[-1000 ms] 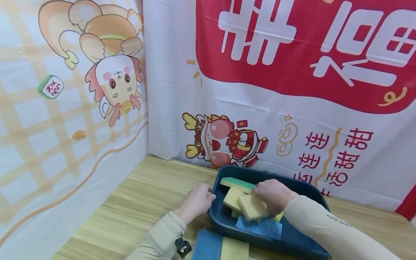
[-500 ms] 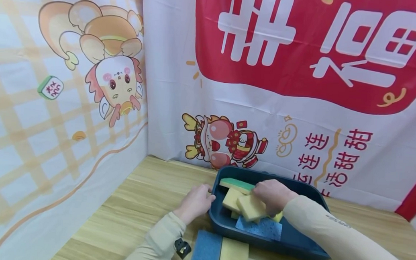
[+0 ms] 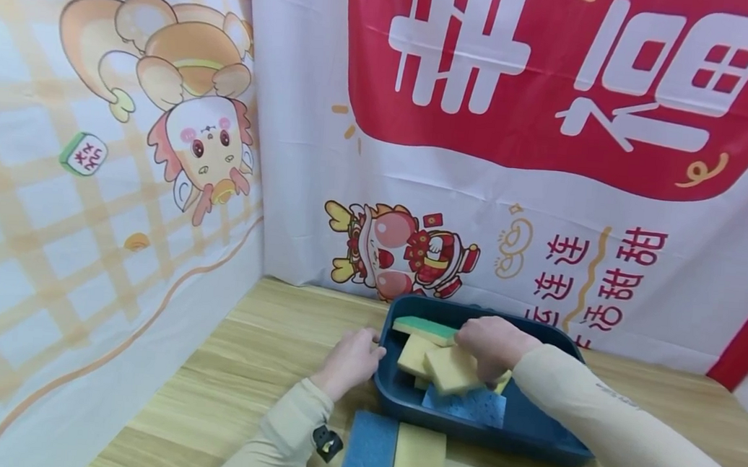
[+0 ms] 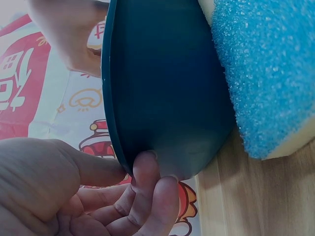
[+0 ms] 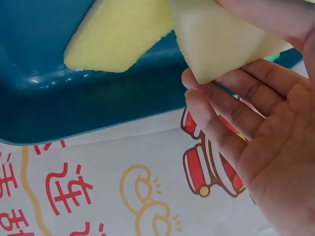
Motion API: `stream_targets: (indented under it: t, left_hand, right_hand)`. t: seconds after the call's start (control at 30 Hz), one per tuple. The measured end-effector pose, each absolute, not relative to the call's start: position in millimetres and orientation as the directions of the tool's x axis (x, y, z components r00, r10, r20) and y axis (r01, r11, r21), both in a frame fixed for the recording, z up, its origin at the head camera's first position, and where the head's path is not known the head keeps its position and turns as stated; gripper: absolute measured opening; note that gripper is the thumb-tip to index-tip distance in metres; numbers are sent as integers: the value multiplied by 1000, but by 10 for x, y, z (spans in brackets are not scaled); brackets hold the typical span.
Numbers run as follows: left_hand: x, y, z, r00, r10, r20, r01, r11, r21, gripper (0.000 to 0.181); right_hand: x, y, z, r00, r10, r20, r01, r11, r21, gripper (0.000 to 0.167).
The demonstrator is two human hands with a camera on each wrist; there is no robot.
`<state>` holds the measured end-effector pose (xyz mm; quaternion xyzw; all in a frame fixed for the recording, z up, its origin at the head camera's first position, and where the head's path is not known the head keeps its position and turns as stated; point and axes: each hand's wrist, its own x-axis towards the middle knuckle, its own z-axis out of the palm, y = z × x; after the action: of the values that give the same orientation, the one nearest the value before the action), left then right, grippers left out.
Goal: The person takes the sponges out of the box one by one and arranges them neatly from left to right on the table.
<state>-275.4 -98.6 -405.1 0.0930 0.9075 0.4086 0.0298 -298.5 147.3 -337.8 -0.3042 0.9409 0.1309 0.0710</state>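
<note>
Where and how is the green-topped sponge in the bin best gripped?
The green-topped sponge is probably best gripped near its left end, from above, pinching across its long edges: it is an elongated slab whose cream near edge shows there, while its right end disappears behind the right hand.

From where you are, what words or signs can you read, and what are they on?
"福": white, sideways, on the red-and-white cloth backdrop.
"连连": small, red, same backdrop.
"活甜甜": small, red, same backdrop.
Cut off or hidden: neighbouring characters.
Too small: print on the beige cloth sleeve; mark on the black wrist device.
Unclear: red marks on the orange-checked cloth.
</note>
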Motion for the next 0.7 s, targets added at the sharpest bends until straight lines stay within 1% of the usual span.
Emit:
stream_targets:
  t: [0.27,0.7]
  left_hand:
    - [-2750,-989,-4045,-981,192,24,145,651,745,36]
    - [-2769,-989,-4064,-982,187,38,153,646,748,36]
  right_hand:
    - [-2972,1559,-3251,-812,-551,-193,-578,805,134,48]
    - [-2905,1727,-3226,-856,-502,-125,-514,850,110,44]
